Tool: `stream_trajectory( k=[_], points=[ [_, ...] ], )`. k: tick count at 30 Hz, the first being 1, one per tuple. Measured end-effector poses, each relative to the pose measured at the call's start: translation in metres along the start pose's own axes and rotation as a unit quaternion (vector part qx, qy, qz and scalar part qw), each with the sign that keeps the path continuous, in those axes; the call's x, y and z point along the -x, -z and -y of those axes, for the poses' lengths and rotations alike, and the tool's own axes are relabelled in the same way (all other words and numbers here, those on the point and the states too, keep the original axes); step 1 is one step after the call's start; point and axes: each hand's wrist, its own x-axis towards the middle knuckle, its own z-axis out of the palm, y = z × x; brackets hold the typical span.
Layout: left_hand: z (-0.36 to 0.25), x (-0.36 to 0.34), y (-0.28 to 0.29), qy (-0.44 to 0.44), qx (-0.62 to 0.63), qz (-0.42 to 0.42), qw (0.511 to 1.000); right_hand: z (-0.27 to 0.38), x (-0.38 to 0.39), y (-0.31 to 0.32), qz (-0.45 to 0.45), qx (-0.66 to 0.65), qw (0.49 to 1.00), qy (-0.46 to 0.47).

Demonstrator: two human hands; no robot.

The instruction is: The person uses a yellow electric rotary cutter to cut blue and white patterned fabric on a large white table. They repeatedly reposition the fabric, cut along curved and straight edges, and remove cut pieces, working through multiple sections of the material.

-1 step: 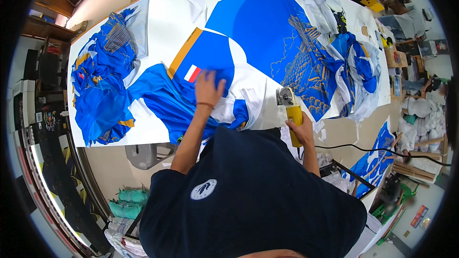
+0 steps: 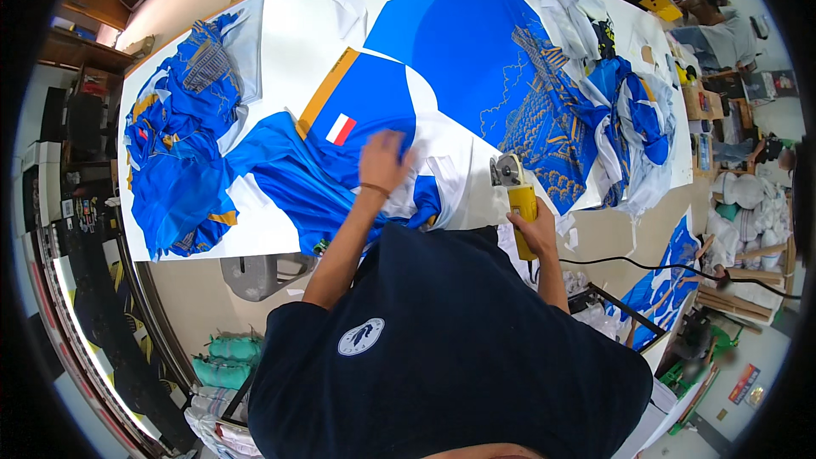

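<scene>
My right hand [image 2: 538, 231] is wrapped round the yellow body of an electric rotary fabric cutter [image 2: 521, 195]. The cutter's metal head points away from me, just left of a big blue printed fabric panel [image 2: 459, 21]. Fingers apart and slightly blurred, my left hand [image 2: 385, 161] is over the right side of a smaller blue fabric piece [image 2: 374, 89] and holds nothing that I can see. That piece has an orange edge strip and a red-and-white patch [image 2: 342, 129]. Its near part runs into crumpled blue and white cloth [image 2: 280, 170].
A white table [image 2: 293, 59] carries a heap of blue printed fabric [image 2: 183, 178] at the left and tangled blue and white cloth [image 2: 633, 119] at the right. From the cutter, a black cord [image 2: 663, 267] runs off right. A grey stool [image 2: 259, 276] stands below the table's near edge.
My left hand has moved a little right and toward me, away from the red-and-white patch, which now shows fully. The right hand and cutter stay about where they were.
</scene>
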Motion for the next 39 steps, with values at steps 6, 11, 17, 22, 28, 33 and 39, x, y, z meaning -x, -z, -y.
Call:
stream_trajectory(
  k=[6, 11, 17, 22, 28, 33, 39],
  points=[
    [-0.081, 0.012, -0.049, -0.163, -0.062, -0.032, 0.984, 0.018, -0.014, 0.002, 0.009, 0.091, 0.996, -0.008],
    [-0.053, 0.015, -0.045, -0.017, 0.087, -0.062, 0.994, 0.023, -0.009, -0.010, 0.017, 0.152, 0.988, -0.002],
    [-0.025, 0.028, -0.012, -0.047, 0.082, -0.143, 0.985, 0.070, -0.010, -0.043, 0.035, 0.236, 0.971, 0.006],
    [-0.015, 0.031, -0.021, -0.057, 0.102, -0.149, 0.982, 0.099, -0.033, -0.067, 0.044, 0.251, 0.967, 0.015],
    [-0.009, 0.033, -0.023, -0.104, 0.099, -0.165, 0.976, 0.131, -0.065, -0.090, 0.020, 0.246, 0.969, 0.031],
    [-0.010, 0.033, -0.022, -0.102, 0.103, -0.160, 0.976, 0.143, -0.081, -0.095, 0.028, 0.231, 0.970, 0.070],
    [-0.011, 0.033, -0.021, -0.096, 0.091, -0.161, 0.978, 0.154, -0.092, -0.097, 0.038, 0.243, 0.968, 0.056]
  ],
)
